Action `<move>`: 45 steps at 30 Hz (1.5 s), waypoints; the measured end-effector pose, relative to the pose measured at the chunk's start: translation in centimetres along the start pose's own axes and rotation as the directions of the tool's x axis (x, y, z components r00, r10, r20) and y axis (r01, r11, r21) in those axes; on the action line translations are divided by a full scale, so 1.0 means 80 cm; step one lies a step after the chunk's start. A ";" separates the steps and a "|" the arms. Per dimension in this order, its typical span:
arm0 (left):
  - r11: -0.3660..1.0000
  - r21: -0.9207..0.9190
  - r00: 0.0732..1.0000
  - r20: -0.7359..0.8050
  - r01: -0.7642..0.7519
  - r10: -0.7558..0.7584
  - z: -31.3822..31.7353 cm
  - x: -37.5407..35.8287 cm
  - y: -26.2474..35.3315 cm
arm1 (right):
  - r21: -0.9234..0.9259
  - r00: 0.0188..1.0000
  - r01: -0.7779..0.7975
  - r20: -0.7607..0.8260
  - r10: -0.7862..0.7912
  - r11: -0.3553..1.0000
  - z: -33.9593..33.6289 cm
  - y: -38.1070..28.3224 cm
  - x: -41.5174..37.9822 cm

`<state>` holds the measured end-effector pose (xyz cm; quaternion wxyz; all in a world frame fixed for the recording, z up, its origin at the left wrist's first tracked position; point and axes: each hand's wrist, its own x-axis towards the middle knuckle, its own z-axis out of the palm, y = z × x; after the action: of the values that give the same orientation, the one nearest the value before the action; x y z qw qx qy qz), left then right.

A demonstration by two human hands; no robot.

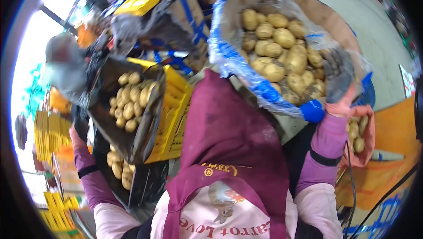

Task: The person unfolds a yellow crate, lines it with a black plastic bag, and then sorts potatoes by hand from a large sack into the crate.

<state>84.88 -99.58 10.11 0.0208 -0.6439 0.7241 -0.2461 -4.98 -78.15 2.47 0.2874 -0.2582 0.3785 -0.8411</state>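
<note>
My right hand [340,76], in a grey glove with pink at the wrist, lies at the right inside edge of a plastic-lined round container [229,58]. Its fingers are stretched out against the potatoes [284,38] heaped there. Blue tape runs along the liner's rim. On the far left is my left hand [80,122], in a dark glove, beside the black liner [105,120] of a yellow crate [174,106]. Smaller potatoes [130,98] fill that liner. The left fingers are blurred and partly hidden, so their grip does not show.
Below the crate, more potatoes [118,168] lie in a black container. A pink-red bag [369,137] of potatoes stands at right. Stacked yellow crates [46,135] are at far left, taped cardboard boxes [187,18] behind. A person in a grey cap [64,62] is at upper left.
</note>
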 end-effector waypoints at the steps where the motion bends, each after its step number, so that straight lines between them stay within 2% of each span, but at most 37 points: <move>1: 0.944 -0.224 0.955 -0.225 -0.242 0.192 -0.096 0.044 0.116 | -0.082 0.998 -0.001 -0.068 -0.004 0.997 0.014 -0.005 -0.002; 2: 0.421 -0.888 0.983 -0.164 -0.185 0.085 -0.109 0.099 0.173 | -0.156 0.991 -0.013 -0.130 -0.007 0.988 0.025 -0.006 -0.004; 3: 0.515 -0.695 0.863 -0.356 -0.501 0.360 -0.185 0.133 0.275 | -0.092 0.988 0.028 -0.151 -0.042 0.995 0.030 -0.007 -0.007; 4: 0.597 -0.614 0.856 -0.387 -0.516 0.341 -0.253 0.149 0.377 | -0.086 0.984 0.045 -0.166 -0.059 0.995 0.031 -0.007 -0.010; 5: 0.432 -0.669 0.777 -0.380 -0.605 0.502 -0.289 0.166 0.449 | -0.181 0.976 0.150 -0.133 -0.175 0.972 0.031 -0.004 -0.011; 6: 0.165 -0.966 0.879 -0.103 -0.200 0.465 -0.318 0.187 0.522 | -0.271 0.954 0.252 -0.090 -0.286 0.929 0.028 -0.001 -0.014; 7: 0.040 -0.995 0.848 -0.055 -0.089 0.528 -0.303 0.217 0.586 | -0.452 0.875 0.464 0.098 -0.475 0.762 0.025 0.002 -0.018; 8: 0.058 -0.953 0.645 -0.155 -0.297 0.748 -0.352 0.204 0.664 | -0.453 0.869 0.469 0.083 -0.488 0.758 0.020 0.004 -0.015; 9: 0.100 -0.979 0.589 -0.024 -0.177 0.808 -0.370 0.193 0.734 | -0.568 0.841 0.510 0.173 -0.513 0.646 0.013 0.005 -0.011; 10: 0.096 -0.958 0.497 -0.054 -0.271 0.866 -0.360 0.197 0.800 | -0.665 0.814 0.541 0.262 -0.518 0.515 0.008 0.004 -0.007; 11: 0.194 -0.896 0.452 -0.008 -0.398 0.892 -0.370 0.185 0.855 | -0.683 0.843 0.503 0.252 -0.476 0.530 0.007 -0.001 -0.010; 12: 0.129 -0.817 0.355 -0.097 -0.562 0.930 -0.358 0.181 0.908 | -0.702 0.870 0.462 0.240 -0.430 0.543 0.008 -0.004 -0.018; 13: 0.190 -0.816 0.330 -0.001 -0.546 0.944 -0.354 0.173 0.949 | -0.360 0.938 0.332 0.034 -0.344 0.872 0.015 0.003 -0.026; 14: 0.290 -0.754 0.378 0.060 -0.590 0.924 -0.344 0.167 0.990 | -0.634 0.845 0.502 0.213 -0.491 0.588 0.015 -0.012 -0.026; 15: 0.282 -0.608 0.339 0.023 -0.742 0.940 -0.322 0.172 1.032 | -0.627 0.877 0.429 0.119 -0.465 0.650 0.022 -0.014 -0.026; 16: 0.301 -0.478 0.353 -0.019 -0.825 0.936 -0.295 0.174 1.066 | -0.606 0.903 0.355 0.027 -0.428 0.712 0.028 -0.013 -0.025; 18: 0.313 -0.530 0.389 -0.034 -0.788 0.921 -0.269 0.174 1.090 | -0.593 0.882 0.408 0.058 -0.468 0.695 0.027 -0.015 -0.018; 19: 0.319 -0.524 0.390 -0.028 -0.790 0.920 -0.260 0.187 1.098 | -0.579 0.858 0.460 0.094 -0.505 0.674 0.027 -0.015 -0.015; 21: 0.268 -0.553 0.209 0.169 -0.789 0.963 -0.247 0.222 1.108 | -0.547 0.863 0.453 0.072 -0.499 0.704 0.028 -0.013 -0.013; 22: 0.270 -0.552 0.208 0.174 -0.789 0.963 -0.244 0.225 1.109 | -0.523 0.867 0.450 0.062 -0.494 0.724 0.028 -0.013 -0.012; 24: 0.225 -0.555 0.146 0.183 -0.801 0.972 -0.269 0.218 1.096 | -0.505 0.875 0.436 0.043 -0.483 0.745 0.029 -0.011 -0.015; 25: 0.181 -0.623 0.026 0.250 -0.761 0.968 -0.306 0.200 1.077 | -0.475 0.883 0.427 0.034 -0.468 0.770 0.029 -0.010 -0.015; 26: 0.186 -0.623 0.032 0.250 -0.760 0.968 -0.302 0.185 1.064 | -0.444 0.889 0.420 0.027 -0.457 0.791 0.030 -0.010 -0.014; 28: 0.161 -0.549 0.103 0.134 -0.821 0.986 -0.295 0.157 1.039 | -0.380 0.904 0.398 0.006 -0.428 0.835 0.027 -0.009 -0.014; 30: 0.132 -0.554 0.104 0.082 -0.822 0.991 -0.296 0.147 1.016 | -0.313 0.917 0.375 -0.011 -0.399 0.872 0.028 -0.007 -0.014; 32: 0.120 -0.703 0.194 -0.026 -0.701 0.981 -0.299 0.149 0.985 | -0.325 0.917 0.363 -0.040 -0.396 0.874 0.030 -0.004 -0.013; 33: 0.156 -0.714 0.262 -0.039 -0.682 0.964 -0.300 0.155 0.967 | -0.684 0.784 0.572 0.295 -0.546 0.452 0.012 -0.009 -0.006; 34: 0.053 -0.775 0.265 -0.150 -0.630 0.953 -0.299 0.168 0.947 | -0.676 0.780 0.583 0.310 -0.543 0.451 0.009 -0.008 -0.007; 36: 0.169 -0.954 0.408 0.056 -0.248 0.911 -0.353 0.163 0.879 | -0.468 0.920 0.391 0.170 -0.353 0.793 0.018 -0.011 -0.009; 37: 0.031 -0.999 0.426 0.024 -0.009 0.905 -0.364 0.156 0.845 | -0.467 0.881 0.473 0.264 -0.393 0.747 0.011 -0.002 -0.007; 38: -0.121 -0.967 0.456 -0.006 0.223 0.890 -0.367 0.151 0.811 | -0.603 0.817 0.576 0.422 -0.392 0.552 -0.005 0.003 -0.003; 39: -0.195 -0.892 0.494 0.035 0.407 0.869 -0.353 0.155 0.779 | -0.678 0.848 0.531 0.419 -0.326 0.508 -0.007 0.002 -0.008; 40: -0.355 -0.743 0.540 0.010 0.567 0.842 -0.316 0.162 0.754 | -0.742 0.872 0.489 0.413 -0.261 0.458 -0.005 0.002 -0.014; 42: -0.450 -0.539 0.522 -0.023 0.712 0.853 -0.307 0.141 0.672 | -0.480 0.923 0.333 0.341 -0.178 0.811 -0.005 0.011 -0.014; 43: -0.413 -0.467 0.459 -0.017 0.782 0.888 -0.278 0.138 0.627 | -0.418 0.963 0.201 0.250 -0.101 0.886 -0.002 0.011 -0.011; 44: -0.638 -0.377 0.698 0.031 0.671 0.716 -0.266 0.113 0.602 | -0.350 0.987 0.056 0.163 0.002 0.935 0.000 0.008 -0.008; 45: -0.720 -0.330 0.779 0.086 0.611 0.621 -0.240 0.098 0.561 | -0.338 0.990 0.021 0.138 0.027 0.941 -0.001 0.011 -0.003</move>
<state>35.47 -98.39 11.97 -0.3491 -0.2009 0.3560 0.8433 -4.63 -78.41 1.68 0.2660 -0.3616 0.4964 -0.7430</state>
